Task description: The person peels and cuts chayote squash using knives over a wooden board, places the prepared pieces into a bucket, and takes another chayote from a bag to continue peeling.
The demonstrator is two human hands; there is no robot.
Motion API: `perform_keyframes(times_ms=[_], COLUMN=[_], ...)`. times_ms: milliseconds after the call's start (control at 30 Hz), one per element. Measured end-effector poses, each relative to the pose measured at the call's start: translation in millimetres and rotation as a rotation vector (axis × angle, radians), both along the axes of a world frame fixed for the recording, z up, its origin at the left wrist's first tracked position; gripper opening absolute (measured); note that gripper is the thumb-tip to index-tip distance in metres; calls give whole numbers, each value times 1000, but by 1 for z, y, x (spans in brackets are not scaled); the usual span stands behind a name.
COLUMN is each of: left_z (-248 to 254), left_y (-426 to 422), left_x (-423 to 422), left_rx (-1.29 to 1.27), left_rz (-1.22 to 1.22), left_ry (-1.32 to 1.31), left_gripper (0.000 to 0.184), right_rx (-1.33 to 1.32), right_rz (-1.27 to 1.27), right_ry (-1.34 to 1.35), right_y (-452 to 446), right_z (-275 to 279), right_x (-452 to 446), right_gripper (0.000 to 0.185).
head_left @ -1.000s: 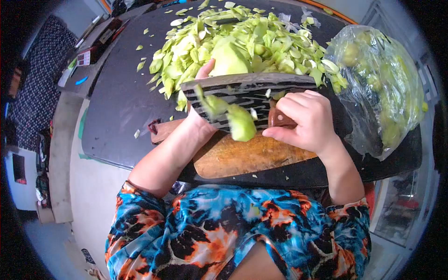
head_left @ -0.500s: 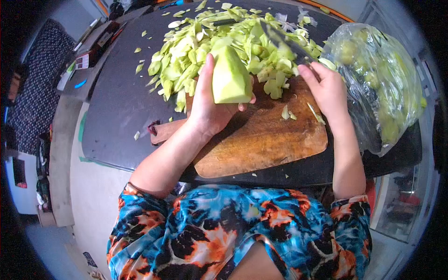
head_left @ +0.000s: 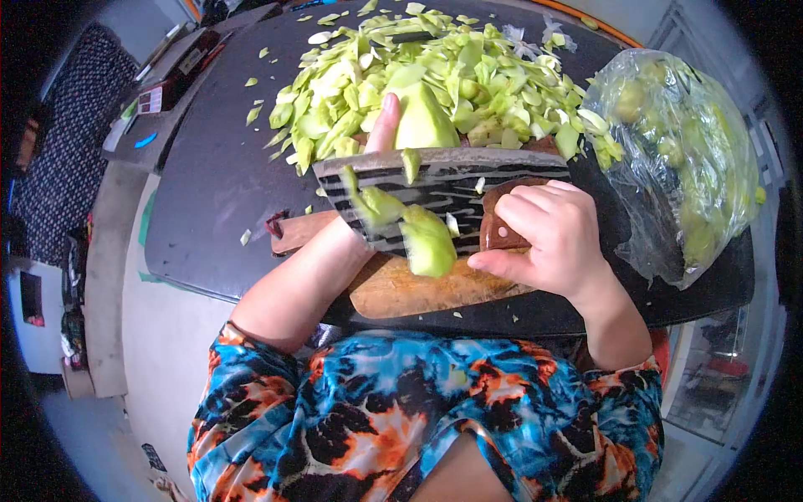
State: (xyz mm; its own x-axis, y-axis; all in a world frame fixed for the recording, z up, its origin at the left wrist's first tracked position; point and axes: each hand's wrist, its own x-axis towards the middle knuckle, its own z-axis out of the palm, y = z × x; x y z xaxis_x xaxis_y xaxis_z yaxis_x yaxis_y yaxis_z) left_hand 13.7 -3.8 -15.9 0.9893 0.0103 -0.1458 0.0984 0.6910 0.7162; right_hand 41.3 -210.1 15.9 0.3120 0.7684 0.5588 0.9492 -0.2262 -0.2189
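A cleaver with a wide dark blade and brown wooden handle is in my right hand, fingers wrapped around the grip. Its blade lies across the view, and green slices cling to its face or fall past it. Behind the blade, my left hand grips a peeled pale-green vegetable, thumb along its left side. The blade hides most of that hand and the vegetable's lower part. Under both is a wooden cutting board with a handle at the left.
A large heap of green peelings and slices covers the table's far middle, with scraps scattered around. On the right sits a clear plastic bag of green produce. The dark table has its near edge close to my body.
My right hand has brought the cleaver from the heap's right side down and left, in front of the vegetable. Slices now show on its blade. My left hand still holds the vegetable.
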Motion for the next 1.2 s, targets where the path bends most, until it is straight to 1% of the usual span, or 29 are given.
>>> perform_keyframes(times_ms=[67, 100, 133, 167, 200, 233, 267, 300, 333, 400, 500, 533, 600, 633, 667, 733, 767, 800, 867, 900, 933, 1000, 1067, 1100, 1133, 1200], left_z=[-3, -4, -5, -7, -8, -1, 0, 0, 1, 2, -1, -3, -12, -14, -14, -13, -21, -16, -9, -7, -5, -18, -18, -22, -26, -27], left_y=[0, -7, -11, -6, 0, -6, -6, -6, -5, -6, -7, -6, 5, 8, 5, -7, -1, -1, -2, -2, 0, 11, 10, 17, 19, 21], left_x=[0, 2, 1, 0, -1, -4, -5, -6, -6, -6, -3, -1, 2, 2, 1, -1, 7, 4, 1, 0, 3, 3, 4, 6, 8, 11], left_rx=[-106, -106, -101, 6, 116, 163, 157, 147, 134, 130, 141, 151, 163, 169, 130, 53, -28, -156, -259, -309, -309, -425, -271, -613, -682, -657], left_rz=[-54, 82, 255, 145, 30, 77, 72, 67, 67, 82, 111, 120, 33, -12, 64, 213, 162, 87, 111, 117, 129, -61, -15, -256, -310, -272], left_ry=[9, -24, -7, -81, -157, -151, -153, -155, -161, -128, -121, -122, -188, -220, -165, -54, 14, 9, 55, 63, 37, -88, 10, -175, -229, -205], left_gripper=[70, 66, 62, 61, 60, 57, 57, 57, 57, 61, 64, 65, 62, 61, 62, 65, 71, 71, 71, 71, 71, 71, 73, 69, 67, 67], right_rx=[-28, -41, -8, 10, -75, -71, 30, 16, 10, 123, 221, 193, 236, 222, 209, 78, 65, 71, 82, 113, 111, 105, 17, 9, 0, -7], right_rz=[-58, -87, -181, -370, -610, -740, -791, -879, -912, -856, -617, -522, -320, -239, -160, -34, -1, -7, -19, -33, -30, -22, 16, 39, 62, 58], right_ry=[-19, -28, 14, 109, 258, 251, 242, 288, 286, 264, 283, 289, 326, 302, 278, 85, 59, 86, 140, 106, 111, 119, 41, 28, 15, -40], right_y=[0, 1, 0, -2, -7, -17, -30, -39, -46, -48, -38, -34, -20, -16, -13, -11, -9, -9, -10, -11, -12, -11, -8, -5, -3, 0], right_z=[1, 2, -4, -12, -10, -11, -26, -26, -27, -29, -22, -17, -4, -2, 0, 4, 4, 4, 6, 3, 2, 1, 3, 2, 1, -5], right_x=[4, 8, 18, 31, 48, 70, 98, 110, 117, 118, 98, 86, 53, 41, 33, 27, 25, 24, 23, 28, 29, 30, 24, 20, 18, 17], right_gripper=[49, 47, 49, 52, 52, 52, 53, 55, 57, 54, 48, 42, 42, 43, 44, 47, 48, 48, 48, 48, 48, 48, 46, 45, 45, 47])
